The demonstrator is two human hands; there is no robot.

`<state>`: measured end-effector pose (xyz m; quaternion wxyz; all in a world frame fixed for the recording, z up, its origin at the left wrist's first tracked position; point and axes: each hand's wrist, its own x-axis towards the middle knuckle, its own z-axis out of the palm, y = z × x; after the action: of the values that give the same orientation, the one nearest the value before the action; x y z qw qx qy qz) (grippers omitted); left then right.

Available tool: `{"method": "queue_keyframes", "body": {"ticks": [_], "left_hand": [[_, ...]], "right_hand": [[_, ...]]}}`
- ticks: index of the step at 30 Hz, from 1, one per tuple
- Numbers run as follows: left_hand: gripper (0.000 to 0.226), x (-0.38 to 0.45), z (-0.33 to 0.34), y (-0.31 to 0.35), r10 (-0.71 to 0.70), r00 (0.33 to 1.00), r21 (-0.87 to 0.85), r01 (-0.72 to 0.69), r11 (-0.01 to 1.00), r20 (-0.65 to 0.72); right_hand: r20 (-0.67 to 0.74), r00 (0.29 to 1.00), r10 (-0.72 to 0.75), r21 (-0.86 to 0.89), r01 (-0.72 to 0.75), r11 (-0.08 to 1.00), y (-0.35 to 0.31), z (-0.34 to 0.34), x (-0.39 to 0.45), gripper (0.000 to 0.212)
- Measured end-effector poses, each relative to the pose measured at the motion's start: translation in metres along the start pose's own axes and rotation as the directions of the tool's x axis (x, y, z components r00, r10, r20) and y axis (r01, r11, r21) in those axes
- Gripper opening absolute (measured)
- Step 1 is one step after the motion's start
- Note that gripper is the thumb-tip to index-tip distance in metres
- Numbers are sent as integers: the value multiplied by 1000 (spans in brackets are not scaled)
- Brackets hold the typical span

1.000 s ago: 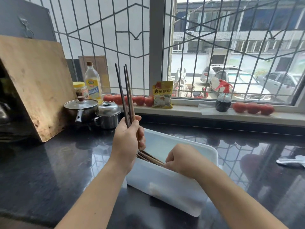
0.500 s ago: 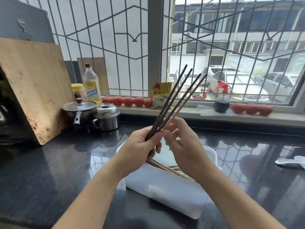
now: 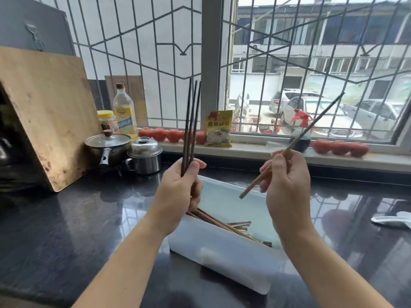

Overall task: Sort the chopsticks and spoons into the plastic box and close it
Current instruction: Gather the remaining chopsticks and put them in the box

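chopsticks and a plastic box were the matter at hand, and all of it was set on a black countertop point(image 3: 55, 230) whose polished surface mirrored the window bars. a wooden cutting board point(image 3: 46, 112) was leaned upright at the far left. the white plastic box point(image 3: 224, 261) was placed on the counter between the two forearms, open, with no lid seen on it. inside it a heap of brown chopsticks in the box point(image 3: 224, 224) was laid slantwise toward the near right corner. a lidded pot point(image 3: 108, 145) and a small steel pot point(image 3: 145, 155) were stood just beside each other near the board, and an oil bottle point(image 3: 124, 112) was seen behind them. the left hand point(image 3: 178, 196) was raised over the box's left end; its fingers were curled round three dark chopsticks point(image 3: 191, 121), the thumb pressed against them, and the sticks were held nearly upright with their tips slightly fanned. the right hand point(image 3: 287, 187) was held above the box's right side, well apart from the left; a single chopstick point(image 3: 311, 127) was pinched between thumb and curled fingers and tilted up to the right. tomatoes point(image 3: 169, 134) were lined along the sill. a white spoon point(image 3: 393, 220) was left on the counter at the far right edge.
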<state>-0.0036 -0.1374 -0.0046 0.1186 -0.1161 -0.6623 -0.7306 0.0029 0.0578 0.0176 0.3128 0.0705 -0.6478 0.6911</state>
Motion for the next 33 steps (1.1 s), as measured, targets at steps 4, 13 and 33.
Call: {"method": "queue_keyframes", "body": {"ticks": [4, 13, 33], "left_hand": [[28, 2, 1, 0, -43, 990, -162, 20, 987, -136], [24, 4, 4, 6, -120, 960, -285, 45, 958, -252], [21, -2, 3, 4, -52, 959, 203, -5, 979, 278]], "right_hand": [[274, 956, 107, -474, 37, 880, 13, 10, -2, 13], [477, 703, 527, -864, 265, 428, 27, 20, -12, 19], [414, 910, 7, -391, 171, 904, 16, 21, -10, 9]]}}
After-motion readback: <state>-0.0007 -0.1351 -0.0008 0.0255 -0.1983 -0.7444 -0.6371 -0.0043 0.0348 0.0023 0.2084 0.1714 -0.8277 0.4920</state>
